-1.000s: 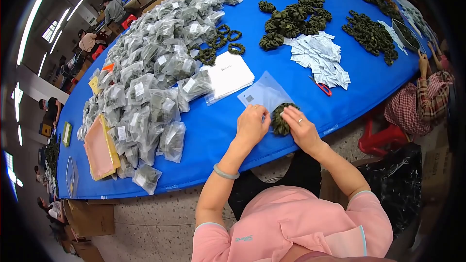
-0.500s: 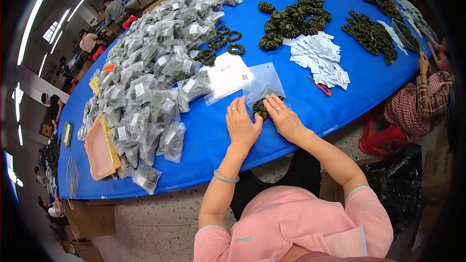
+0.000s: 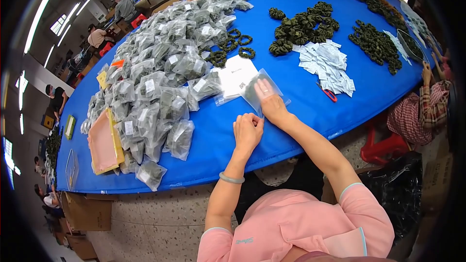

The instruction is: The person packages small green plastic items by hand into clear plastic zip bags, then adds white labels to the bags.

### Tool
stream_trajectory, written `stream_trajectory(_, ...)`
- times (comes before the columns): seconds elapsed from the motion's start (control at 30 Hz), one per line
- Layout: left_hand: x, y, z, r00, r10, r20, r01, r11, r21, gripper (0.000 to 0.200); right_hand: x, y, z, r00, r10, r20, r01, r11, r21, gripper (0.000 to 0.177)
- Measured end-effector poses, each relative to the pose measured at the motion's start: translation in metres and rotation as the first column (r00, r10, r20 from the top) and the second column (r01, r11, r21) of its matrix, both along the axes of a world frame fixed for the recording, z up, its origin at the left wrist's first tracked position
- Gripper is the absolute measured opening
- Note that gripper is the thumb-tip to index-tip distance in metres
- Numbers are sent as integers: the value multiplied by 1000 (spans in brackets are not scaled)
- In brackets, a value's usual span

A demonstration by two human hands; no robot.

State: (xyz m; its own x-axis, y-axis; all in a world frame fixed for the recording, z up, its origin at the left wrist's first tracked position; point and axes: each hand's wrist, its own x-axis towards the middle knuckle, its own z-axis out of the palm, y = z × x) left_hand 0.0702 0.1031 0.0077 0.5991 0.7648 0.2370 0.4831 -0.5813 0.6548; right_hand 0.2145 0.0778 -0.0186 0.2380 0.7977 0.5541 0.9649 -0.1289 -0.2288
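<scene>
A frosted plastic bag (image 3: 271, 81) lies at a slant over the right edge of the white printed cards (image 3: 233, 73). Inside it, a dark green scrunchie (image 3: 250, 90) shows through the film. The stretched-out fingers of my right hand (image 3: 273, 103) reach into the bag, lying flat beside the scrunchie and seen pale through the plastic. My left hand (image 3: 248, 131) is closed in a pinch at the bag's near lower edge. Part of the scrunchie is hidden by my right fingers.
A big heap of filled bags (image 3: 160, 77) covers the left side. Loose scrunchies (image 3: 303, 24) and small white labels (image 3: 325, 65) lie beyond my right hand, with red-handled scissors (image 3: 329, 94) nearby. A yellow tray (image 3: 104, 143) stands left. A co-worker's sleeve (image 3: 434, 102) is at right.
My right hand has moved up and into the bag with the scrunchie, and the bag has turned. My left hand has left the scrunchie and closed at the bag's edge. The view has shifted slightly.
</scene>
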Motion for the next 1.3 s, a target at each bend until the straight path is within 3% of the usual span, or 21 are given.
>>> stream_trajectory(0.13, -13, -11, 11, 999, 44, 14, -42, 993, -113, 19, -19, -21, 12, 997, -4, 79, 9, 997, -71, 48)
stream_trajectory(0.23, -24, -25, 21, 999, 40, -4, -41, 992, -116, 19, -38, -79, 29, 992, 99, 84, -92, 993, -79, 57)
stream_trajectory(0.3, -29, -33, 24, 999, 34, -23, -36, 993, -117, 20, -39, -109, 27, 943, 300, -142, -291, 953, 80, 52)
stream_trajectory(0.33, -29, -37, 23, 999, 27, -27, -30, 992, -122, 20, -37, -110, 29, 945, 294, -147, -285, 955, 76, 52)
stream_trajectory(0.47, -33, -49, 22, 999, 39, 2, -39, 991, -130, 21, -22, -84, 50, 971, -159, -177, 186, 972, 147, 44)
stream_trajectory(0.5, -35, -51, 21, 999, 40, 1, -40, 991, -125, 21, -18, -78, 54, 971, -157, -179, 185, 971, 151, 44)
stream_trajectory(0.57, -39, -57, 17, 999, 46, 12, -45, 996, -81, 21, -11, -65, 59, 891, -283, -356, 241, 958, -158, 40)
stream_trajectory(0.63, -43, -60, 14, 998, 58, 25, -57, 998, -38, 22, -9, -56, 63, 772, -434, -465, 211, 864, -457, 36)
stream_trajectory(0.67, -44, -60, 16, 998, 64, 24, -63, 997, -37, 22, -11, -57, 63, 773, -429, -466, 205, 866, -457, 36)
stream_trajectory(0.83, -45, -68, 27, 978, 119, -170, -136, 987, -88, 28, -12, -109, 59, 705, -289, -648, 79, 939, -333, 36)
stream_trajectory(0.97, -43, -66, 5, 1000, -24, -11, 20, 964, -266, 31, -11, -141, 49, 871, -207, -445, 248, 968, 34, 28)
stream_trajectory(1.0, -44, -68, 4, 1000, -26, -18, 20, 960, -279, 31, -16, -147, 48, 867, -215, -449, 250, 968, 19, 28)
stream_trajectory(1.13, -50, -74, 9, 975, 53, 214, 132, 637, -759, 30, -43, -160, 46, 923, 204, -326, -164, 975, 148, 15)
stream_trajectory(1.3, -56, -72, 9, 958, 111, 264, 181, 479, -859, 29, -62, -151, 28, 871, 241, -428, -191, 969, 156, 8)
